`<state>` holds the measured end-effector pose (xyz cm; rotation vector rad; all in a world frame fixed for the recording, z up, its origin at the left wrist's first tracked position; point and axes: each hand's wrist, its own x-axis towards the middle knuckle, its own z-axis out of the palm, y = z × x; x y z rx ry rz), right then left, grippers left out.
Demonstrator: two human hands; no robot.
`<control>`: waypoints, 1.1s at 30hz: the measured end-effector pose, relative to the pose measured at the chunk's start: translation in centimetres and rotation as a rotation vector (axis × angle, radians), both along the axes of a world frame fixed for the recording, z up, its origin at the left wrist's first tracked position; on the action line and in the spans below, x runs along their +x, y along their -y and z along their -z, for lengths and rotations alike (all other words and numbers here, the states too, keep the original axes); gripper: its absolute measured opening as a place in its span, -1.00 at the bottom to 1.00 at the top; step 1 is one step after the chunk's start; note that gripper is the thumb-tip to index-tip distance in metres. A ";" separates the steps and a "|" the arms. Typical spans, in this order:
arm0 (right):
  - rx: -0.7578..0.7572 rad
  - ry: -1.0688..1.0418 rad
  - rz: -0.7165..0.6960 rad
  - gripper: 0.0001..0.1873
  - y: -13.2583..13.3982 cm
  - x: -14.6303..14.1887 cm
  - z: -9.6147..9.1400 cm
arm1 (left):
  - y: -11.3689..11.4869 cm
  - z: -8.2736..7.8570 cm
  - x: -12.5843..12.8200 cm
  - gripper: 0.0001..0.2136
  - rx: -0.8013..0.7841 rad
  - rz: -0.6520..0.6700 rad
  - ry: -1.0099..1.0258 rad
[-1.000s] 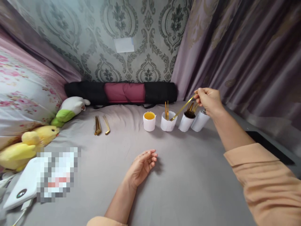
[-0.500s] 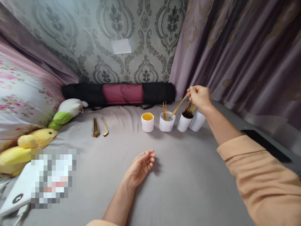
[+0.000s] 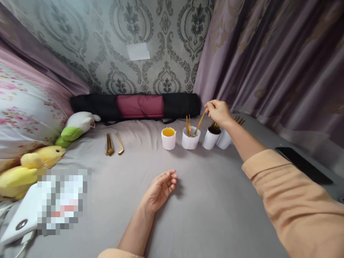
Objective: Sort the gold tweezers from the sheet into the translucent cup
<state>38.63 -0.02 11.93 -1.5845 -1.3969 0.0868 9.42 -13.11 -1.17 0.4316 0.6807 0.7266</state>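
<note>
Between the thumb and fingers of my right hand (image 3: pixel 218 111) is the upper end of slim gold tweezers (image 3: pixel 199 123). Their lower end is inside a white cup (image 3: pixel 191 142), where another slim gold pair (image 3: pixel 188 124) stands upright. Just right of that cup, below my right hand, a white cup with a dark inside (image 3: pixel 210 141) holds several thin gold-brown tools (image 3: pixel 215 125). A further white cup (image 3: pixel 224 139) is partly hidden by my wrist. My left hand (image 3: pixel 161 190) rests palm inward on the grey sheet, fingers loosely curled and apart, holding nothing.
A white cup with a yellow inside (image 3: pixel 168 140) stands at the row's left. Bent-tipped gold tweezers (image 3: pixel 109 145) lie farther left on the grey sheet (image 3: pixel 215 208). A black and maroon roll (image 3: pixel 139 106) lies along the wall. Plush toys (image 3: pixel 45 157), a white power bank (image 3: pixel 23 218) and a dark flat device (image 3: pixel 303 165) flank the area.
My right hand has moved left, tilting the tweezers more upright, with their lower end still in the cup. My left hand has stayed put.
</note>
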 end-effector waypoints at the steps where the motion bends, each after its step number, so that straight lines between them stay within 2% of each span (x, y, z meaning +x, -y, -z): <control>1: -0.011 0.018 -0.005 -0.76 0.0 -0.1 0.0 | 0.0 0.0 0.0 -0.80 -0.001 0.000 0.000; 15: -0.130 0.148 -0.084 -0.74 -0.5 -0.8 0.9 | -0.1 0.1 0.0 -0.80 0.002 -0.008 0.007; 33: -0.281 0.192 -0.171 -0.75 -1.6 -1.5 1.9 | -0.1 0.3 0.1 -0.79 0.003 -0.003 0.006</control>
